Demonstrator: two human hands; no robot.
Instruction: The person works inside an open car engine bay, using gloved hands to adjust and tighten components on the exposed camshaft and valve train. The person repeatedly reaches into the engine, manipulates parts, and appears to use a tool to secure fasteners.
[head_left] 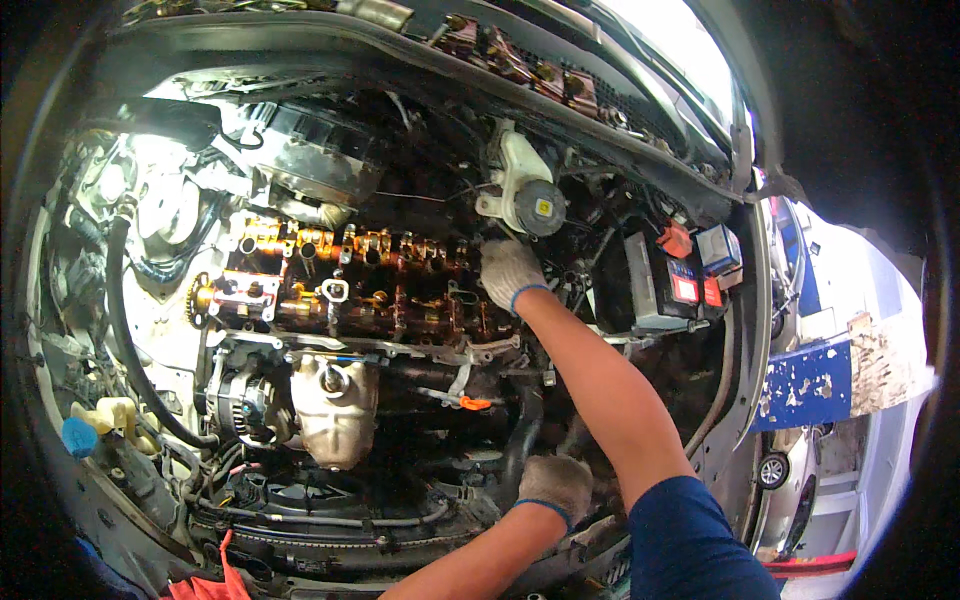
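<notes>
My right hand (511,276), in a pale knitted glove with a blue cuff, reaches to the right end of the open engine (365,290). Its fingers curl down there, and whatever they hold is hidden beneath the glove. The brake fluid reservoir (540,207) with its dark cap sits just beyond that hand. Nearer to me, my left hand (556,486) in a matching glove rests low beside a black radiator hose (522,440). Its back faces up and its fingers are out of sight. Camshafts and oily amber-brown metal show along the uncovered engine top.
A battery (660,290) stands right of my right forearm. An alternator (245,400) and a metal heat shield (335,410) sit at the engine's near side. The blue washer cap (79,437) is far left. A red cloth (215,580) lies at the front edge. Outside, a parked car (790,490) shows.
</notes>
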